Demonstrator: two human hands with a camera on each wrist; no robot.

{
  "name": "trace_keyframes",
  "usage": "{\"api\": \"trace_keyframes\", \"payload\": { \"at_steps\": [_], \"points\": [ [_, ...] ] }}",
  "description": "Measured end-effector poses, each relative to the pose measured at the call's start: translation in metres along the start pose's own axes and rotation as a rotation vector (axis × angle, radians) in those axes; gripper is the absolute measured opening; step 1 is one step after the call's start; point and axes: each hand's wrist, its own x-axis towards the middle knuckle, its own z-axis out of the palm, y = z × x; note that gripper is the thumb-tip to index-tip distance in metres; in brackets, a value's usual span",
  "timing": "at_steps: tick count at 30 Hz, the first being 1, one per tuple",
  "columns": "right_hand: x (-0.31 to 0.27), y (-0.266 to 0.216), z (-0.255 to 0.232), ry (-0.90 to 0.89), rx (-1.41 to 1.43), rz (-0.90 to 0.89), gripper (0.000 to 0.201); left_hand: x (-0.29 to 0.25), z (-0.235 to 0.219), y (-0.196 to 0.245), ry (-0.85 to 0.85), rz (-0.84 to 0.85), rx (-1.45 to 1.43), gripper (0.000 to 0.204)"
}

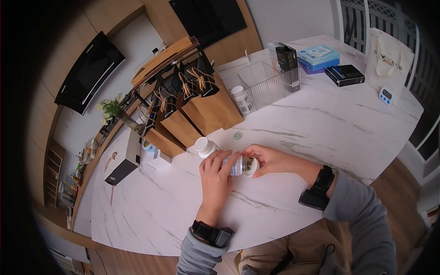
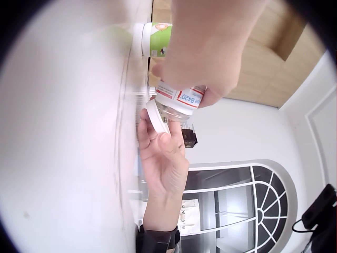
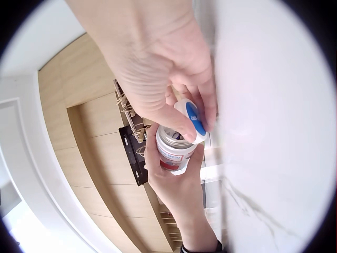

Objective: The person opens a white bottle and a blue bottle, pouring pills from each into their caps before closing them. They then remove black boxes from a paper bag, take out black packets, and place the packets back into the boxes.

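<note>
My left hand grips a pill bottle with a white label and a clear neck, tipped over on its side toward my right. With thumb and fingers, my right hand holds a white lid with a blue top right at the bottle's mouth. The lid's hollow side faces the opening, and small dark contents show at the neck. A second white bottle with a white cap stands just beyond my left fingers; its green label shows in the left wrist view.
Brown paper bags with rope handles stand in a row behind the bottles. Right of them is a clear divided organizer with a bottle and box inside. Further right are blue boxes, a black box and a timer. A white box stands left.
</note>
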Motion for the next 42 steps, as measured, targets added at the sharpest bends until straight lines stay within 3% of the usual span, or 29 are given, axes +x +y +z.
{"api": "trace_keyframes", "payload": {
  "at_steps": [10, 24, 28, 30, 33, 37, 42],
  "points": [
    [0.001, -0.004, -0.001, 0.041, 0.01, -0.03, 0.065, 0.001, 0.001, -0.001, 0.069, -0.088, -0.119, 0.057],
    [-0.003, -0.024, 0.003, 0.106, 0.001, -0.098, 0.059, -0.005, 0.007, -0.004, 0.111, -0.398, -0.486, 0.06],
    [-0.002, -0.025, 0.003, 0.156, -0.018, -0.133, 0.059, -0.009, 0.017, -0.015, 0.16, -0.352, -0.691, 0.062],
    [-0.002, -0.025, 0.002, 0.169, -0.04, -0.151, 0.059, -0.008, 0.018, -0.011, 0.176, -0.379, -0.985, 0.064],
    [-0.002, -0.027, 0.003, 0.194, -0.028, -0.166, 0.059, -0.01, 0.019, -0.011, 0.191, -0.363, -1.071, 0.065],
    [-0.003, -0.027, 0.004, 0.21, -0.05, -0.186, 0.057, -0.011, 0.019, -0.01, 0.263, -0.343, -1.064, 0.065],
    [-0.002, -0.028, 0.004, 0.205, -0.062, -0.155, 0.056, -0.011, 0.021, -0.018, 0.366, -0.207, -0.828, 0.065]
  ]
}}
